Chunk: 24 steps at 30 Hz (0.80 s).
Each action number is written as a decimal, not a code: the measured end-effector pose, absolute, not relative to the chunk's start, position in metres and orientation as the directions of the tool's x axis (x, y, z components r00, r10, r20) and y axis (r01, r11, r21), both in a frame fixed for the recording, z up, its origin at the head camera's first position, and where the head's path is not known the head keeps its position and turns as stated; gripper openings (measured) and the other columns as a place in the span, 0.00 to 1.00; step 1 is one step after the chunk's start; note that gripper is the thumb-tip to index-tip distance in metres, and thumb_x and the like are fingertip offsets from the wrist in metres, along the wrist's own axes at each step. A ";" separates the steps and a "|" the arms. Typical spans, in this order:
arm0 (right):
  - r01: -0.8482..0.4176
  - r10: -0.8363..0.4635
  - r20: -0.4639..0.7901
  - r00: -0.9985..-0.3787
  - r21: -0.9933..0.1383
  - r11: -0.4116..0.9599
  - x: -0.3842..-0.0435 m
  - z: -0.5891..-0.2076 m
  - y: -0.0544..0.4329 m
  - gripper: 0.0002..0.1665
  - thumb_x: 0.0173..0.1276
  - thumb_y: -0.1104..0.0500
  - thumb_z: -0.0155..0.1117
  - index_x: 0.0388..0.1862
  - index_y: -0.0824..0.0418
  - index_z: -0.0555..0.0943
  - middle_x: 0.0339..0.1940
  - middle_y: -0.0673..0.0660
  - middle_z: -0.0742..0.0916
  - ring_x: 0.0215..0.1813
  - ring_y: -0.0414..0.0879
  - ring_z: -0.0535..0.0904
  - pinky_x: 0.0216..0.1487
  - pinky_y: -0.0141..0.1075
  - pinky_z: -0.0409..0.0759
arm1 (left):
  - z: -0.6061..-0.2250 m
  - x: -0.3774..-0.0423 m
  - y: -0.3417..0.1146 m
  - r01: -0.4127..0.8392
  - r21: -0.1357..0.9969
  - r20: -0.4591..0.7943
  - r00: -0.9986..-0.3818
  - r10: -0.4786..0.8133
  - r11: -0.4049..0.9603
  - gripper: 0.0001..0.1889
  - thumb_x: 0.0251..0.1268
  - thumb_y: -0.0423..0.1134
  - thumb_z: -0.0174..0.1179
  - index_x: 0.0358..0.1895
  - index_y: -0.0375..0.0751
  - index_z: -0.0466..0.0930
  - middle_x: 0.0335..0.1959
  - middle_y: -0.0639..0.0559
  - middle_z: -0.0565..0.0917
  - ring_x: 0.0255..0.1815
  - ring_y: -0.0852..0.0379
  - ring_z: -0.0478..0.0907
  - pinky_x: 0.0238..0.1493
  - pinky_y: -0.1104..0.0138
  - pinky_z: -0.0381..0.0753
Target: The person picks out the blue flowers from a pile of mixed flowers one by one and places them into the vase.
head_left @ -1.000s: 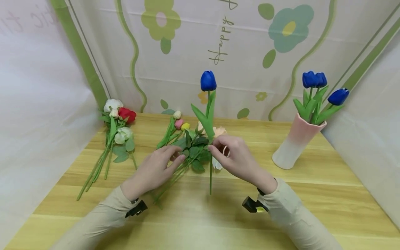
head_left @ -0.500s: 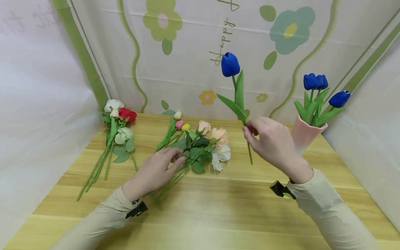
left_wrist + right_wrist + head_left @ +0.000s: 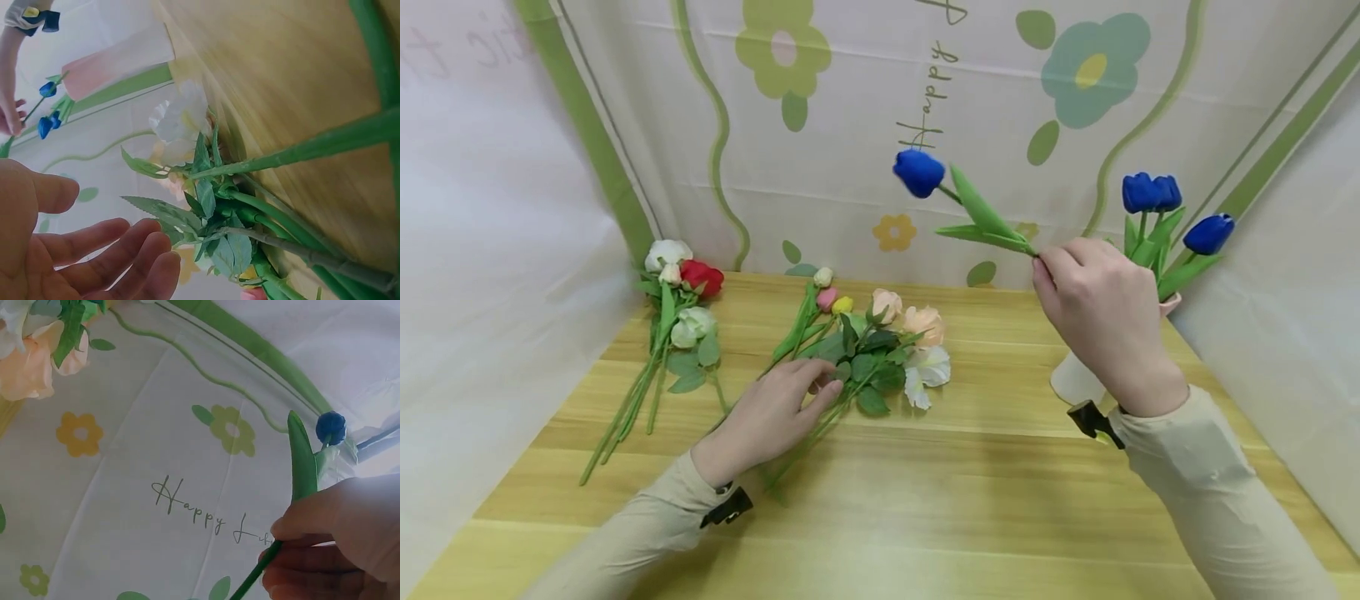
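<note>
In the head view my right hand (image 3: 1108,321) pinches a blue artificial tulip (image 3: 919,173) by its stem, in the air left of the vase. The tulip tilts, bloom toward the left. Behind the hand, partly hidden, stands a pink-and-white vase (image 3: 1072,382) holding several blue tulips (image 3: 1210,234). The right wrist view shows thumb and fingers gripping the green stem (image 3: 256,575). My left hand (image 3: 775,408) hovers with relaxed fingers over the stems of a flower pile (image 3: 872,367). In the left wrist view its palm (image 3: 25,250) holds nothing.
A second bunch, with a red rose (image 3: 702,277), white blooms (image 3: 667,255) and a pale green flower (image 3: 693,327), lies at the left of the wooden table (image 3: 895,517). Peach flowers (image 3: 923,326) top the middle pile. A printed curtain (image 3: 850,125) hangs behind.
My right hand has lifted the blue tulip from the middle to the right and up, near the vase. The tulip has gone from upright to leaning left. The left hand has hardly moved.
</note>
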State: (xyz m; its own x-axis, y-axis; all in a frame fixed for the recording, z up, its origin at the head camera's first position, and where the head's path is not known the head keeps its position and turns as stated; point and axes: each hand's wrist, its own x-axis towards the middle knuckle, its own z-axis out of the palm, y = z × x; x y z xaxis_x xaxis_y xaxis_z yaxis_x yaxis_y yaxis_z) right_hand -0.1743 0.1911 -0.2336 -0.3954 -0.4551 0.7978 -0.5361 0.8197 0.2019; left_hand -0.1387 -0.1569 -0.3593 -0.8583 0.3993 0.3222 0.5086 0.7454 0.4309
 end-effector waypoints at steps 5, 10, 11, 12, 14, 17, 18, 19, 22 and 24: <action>-0.492 -0.447 0.821 -0.355 0.243 0.836 -0.177 -0.230 0.188 0.10 0.70 0.68 0.56 0.30 0.74 0.80 0.30 0.67 0.83 0.28 0.62 0.77 0.18 0.54 0.76 | -0.361 -0.138 -0.158 0.515 0.428 0.321 -0.855 0.408 0.743 0.19 0.77 0.52 0.50 0.52 0.42 0.82 0.42 0.53 0.83 0.43 0.54 0.80 0.38 0.57 0.80; -0.470 -0.419 0.849 -0.321 0.241 0.849 -0.182 -0.230 0.189 0.10 0.69 0.70 0.55 0.31 0.74 0.81 0.29 0.67 0.83 0.26 0.62 0.77 0.15 0.55 0.73 | -0.363 -0.139 -0.157 0.527 0.416 0.337 -0.846 0.413 0.741 0.18 0.76 0.51 0.51 0.51 0.42 0.82 0.41 0.54 0.83 0.42 0.54 0.80 0.38 0.58 0.79; -0.472 -0.416 0.852 -0.318 0.238 0.849 -0.184 -0.231 0.190 0.09 0.68 0.70 0.55 0.32 0.74 0.82 0.29 0.68 0.83 0.26 0.62 0.77 0.15 0.55 0.74 | -0.363 -0.139 -0.157 0.530 0.414 0.341 -0.844 0.414 0.740 0.17 0.76 0.50 0.52 0.51 0.42 0.83 0.40 0.54 0.83 0.42 0.54 0.80 0.38 0.59 0.79; -0.473 -0.413 0.854 -0.317 0.235 0.849 -0.185 -0.231 0.191 0.09 0.68 0.71 0.55 0.32 0.74 0.82 0.29 0.68 0.83 0.26 0.62 0.77 0.16 0.55 0.74 | -0.363 -0.139 -0.157 0.533 0.412 0.345 -0.842 0.415 0.739 0.17 0.76 0.50 0.52 0.50 0.41 0.83 0.40 0.54 0.83 0.41 0.54 0.81 0.37 0.59 0.79; -0.473 -0.402 0.859 -0.315 0.225 0.852 -0.186 -0.232 0.192 0.09 0.67 0.71 0.55 0.33 0.75 0.83 0.29 0.68 0.83 0.26 0.63 0.78 0.18 0.56 0.75 | -0.363 -0.138 -0.156 0.540 0.408 0.350 -0.837 0.420 0.736 0.16 0.76 0.48 0.53 0.50 0.41 0.82 0.39 0.54 0.83 0.40 0.55 0.81 0.37 0.60 0.79; -0.467 -0.394 0.858 -0.328 0.215 0.858 -0.189 -0.233 0.195 0.10 0.68 0.71 0.55 0.34 0.75 0.84 0.29 0.68 0.84 0.27 0.63 0.79 0.19 0.55 0.76 | -0.362 -0.137 -0.155 0.547 0.396 0.356 -0.832 0.426 0.737 0.15 0.75 0.47 0.54 0.49 0.41 0.82 0.39 0.54 0.83 0.39 0.56 0.81 0.36 0.62 0.79; -0.469 -0.386 0.862 -0.330 0.205 0.859 -0.190 -0.233 0.196 0.10 0.68 0.71 0.55 0.34 0.75 0.84 0.29 0.68 0.84 0.27 0.63 0.79 0.19 0.56 0.75 | -0.362 -0.137 -0.155 0.548 0.393 0.356 -0.831 0.428 0.738 0.14 0.75 0.47 0.54 0.49 0.41 0.82 0.39 0.54 0.83 0.38 0.57 0.81 0.36 0.62 0.79; -0.472 -0.378 0.864 -0.334 0.194 0.860 -0.191 -0.234 0.198 0.10 0.67 0.71 0.56 0.34 0.75 0.84 0.29 0.68 0.84 0.27 0.63 0.79 0.19 0.56 0.75 | -0.362 -0.137 -0.154 0.548 0.391 0.356 -0.831 0.428 0.739 0.14 0.75 0.47 0.55 0.49 0.41 0.82 0.39 0.54 0.83 0.38 0.57 0.81 0.36 0.62 0.79; -0.466 -0.367 0.857 -0.361 0.175 0.867 -0.194 -0.237 0.202 0.10 0.67 0.70 0.56 0.36 0.75 0.85 0.29 0.68 0.84 0.27 0.63 0.79 0.19 0.56 0.75 | -0.362 -0.136 -0.153 0.548 0.390 0.353 -0.831 0.429 0.740 0.15 0.75 0.47 0.55 0.50 0.41 0.82 0.39 0.53 0.83 0.38 0.57 0.81 0.36 0.62 0.79; -0.455 -0.364 0.849 -0.383 0.169 0.874 -0.196 -0.239 0.205 0.10 0.68 0.70 0.57 0.37 0.75 0.85 0.29 0.68 0.84 0.27 0.63 0.79 0.19 0.56 0.76 | -0.362 -0.136 -0.153 0.548 0.389 0.352 -0.831 0.431 0.740 0.15 0.75 0.47 0.55 0.50 0.41 0.82 0.39 0.54 0.83 0.38 0.57 0.81 0.36 0.62 0.79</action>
